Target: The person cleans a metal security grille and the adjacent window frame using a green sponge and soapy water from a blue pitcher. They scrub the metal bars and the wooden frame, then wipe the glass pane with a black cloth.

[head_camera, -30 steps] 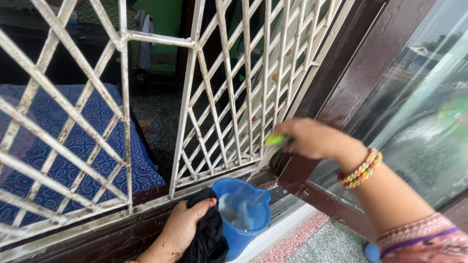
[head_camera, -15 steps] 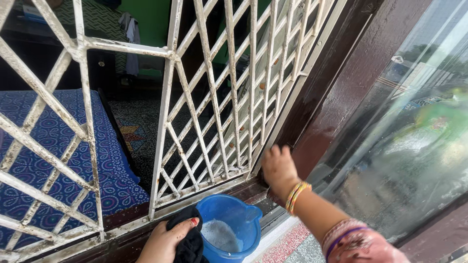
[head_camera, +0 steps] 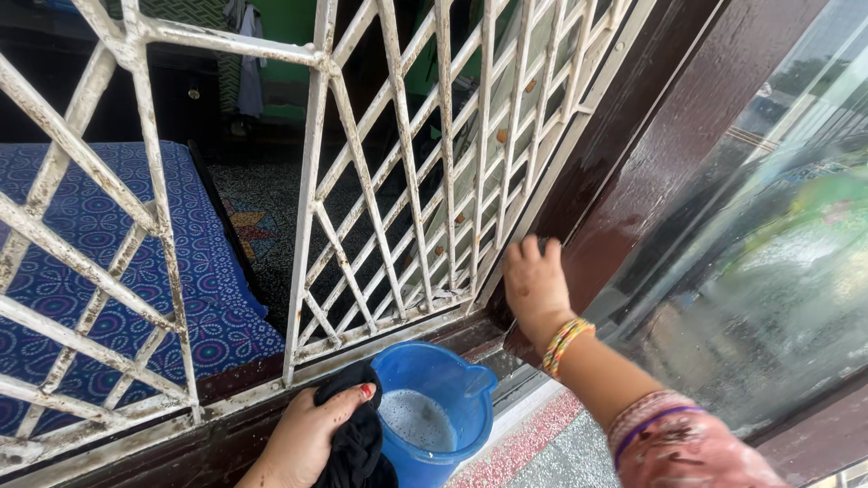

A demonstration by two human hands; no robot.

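Observation:
My left hand [head_camera: 303, 438] grips a black cloth [head_camera: 357, 445] on the brown sill, right beside a blue plastic jug [head_camera: 461, 375] holding soapy water. My right hand [head_camera: 533, 280], with a beaded bangle at the wrist, presses with curled fingers against the dark brown window frame [head_camera: 651, 154] at the lower corner of the white metal grille [head_camera: 407, 181]. I see the hand from the back. The green scrubber it held a second ago is hidden behind the fingers.
A wet glass pane [head_camera: 768, 271] fills the right side. Behind the grille lie a bed with a blue patterned cover [head_camera: 81, 226] and a speckled floor. A red and grey speckled ledge [head_camera: 542, 443] runs below the sill.
My right hand dropped from the grille's corner, then rose slightly along the brown frame; the green scrubber went out of sight. My left hand stays on the cloth.

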